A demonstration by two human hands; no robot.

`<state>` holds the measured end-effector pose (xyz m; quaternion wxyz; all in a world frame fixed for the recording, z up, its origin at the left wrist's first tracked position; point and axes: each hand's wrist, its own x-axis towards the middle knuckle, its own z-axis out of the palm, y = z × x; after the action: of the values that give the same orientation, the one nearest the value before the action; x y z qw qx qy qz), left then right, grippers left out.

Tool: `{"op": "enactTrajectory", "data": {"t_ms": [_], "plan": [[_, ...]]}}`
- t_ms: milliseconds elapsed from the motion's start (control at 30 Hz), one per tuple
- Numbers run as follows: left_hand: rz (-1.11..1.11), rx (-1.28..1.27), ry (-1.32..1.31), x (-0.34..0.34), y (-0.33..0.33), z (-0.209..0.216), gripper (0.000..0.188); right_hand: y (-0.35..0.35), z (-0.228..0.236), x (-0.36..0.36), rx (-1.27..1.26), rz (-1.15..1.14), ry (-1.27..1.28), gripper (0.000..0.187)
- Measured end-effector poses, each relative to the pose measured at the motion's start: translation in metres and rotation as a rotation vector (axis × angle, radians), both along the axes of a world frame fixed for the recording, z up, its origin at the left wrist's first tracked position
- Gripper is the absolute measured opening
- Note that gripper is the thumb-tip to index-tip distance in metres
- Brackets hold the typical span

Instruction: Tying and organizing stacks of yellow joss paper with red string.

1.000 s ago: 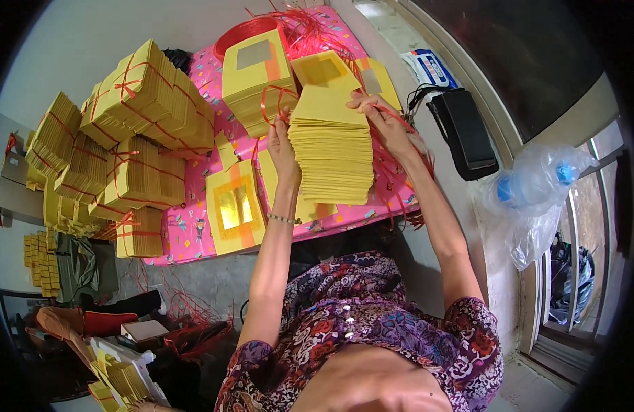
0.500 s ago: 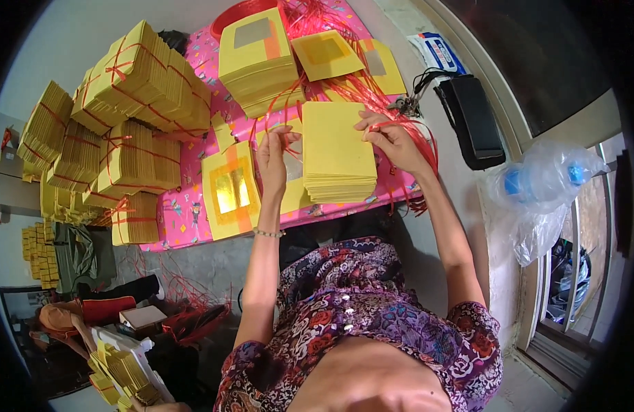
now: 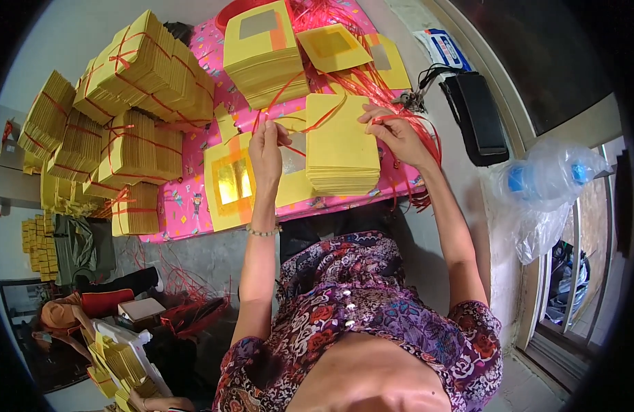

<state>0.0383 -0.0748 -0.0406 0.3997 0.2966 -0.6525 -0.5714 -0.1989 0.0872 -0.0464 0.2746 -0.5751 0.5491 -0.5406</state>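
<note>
A squared stack of yellow paper sheets (image 3: 341,141) stands before me at the table's near edge. A red ribbon (image 3: 325,115) slants over its upper left corner and runs toward my left hand (image 3: 267,151). That hand is closed in a pinch on the ribbon, left of the stack and apart from it. My right hand (image 3: 397,136) is at the stack's upper right edge, its thumb and fingers closed on a red ribbon strand that trails over the hand. Under and left of the stack lie yellow sheets, one with a gold foil square (image 3: 233,185).
A taller yellow paper stack (image 3: 265,72) stands behind. Ribbon-tied bundles (image 3: 142,147) pile up at left on the pink tablecloth (image 3: 176,216). Loose red ribbons (image 3: 372,81), keys (image 3: 413,101) and a black case (image 3: 473,117) are at right. Another person (image 3: 63,312) works at lower left.
The ribbon now crosses the stack's upper left corner, where the top sheet was bare before. My left hand has turned and drawn the ribbon slightly. My right hand stays at the stack's edge.
</note>
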Motion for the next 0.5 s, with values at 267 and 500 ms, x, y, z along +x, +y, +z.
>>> {"op": "enactTrajectory", "data": {"t_ms": [267,500], "plan": [[-0.521,-0.077,0.055,-0.03,0.01,0.05,0.032,-0.002,0.014,0.0,0.046,0.018,0.085,0.016],[-0.639,0.006,-0.317,-0.056,0.004,0.048,0.031,-0.006,0.053,-0.002,0.072,0.003,0.329,0.022]]}}
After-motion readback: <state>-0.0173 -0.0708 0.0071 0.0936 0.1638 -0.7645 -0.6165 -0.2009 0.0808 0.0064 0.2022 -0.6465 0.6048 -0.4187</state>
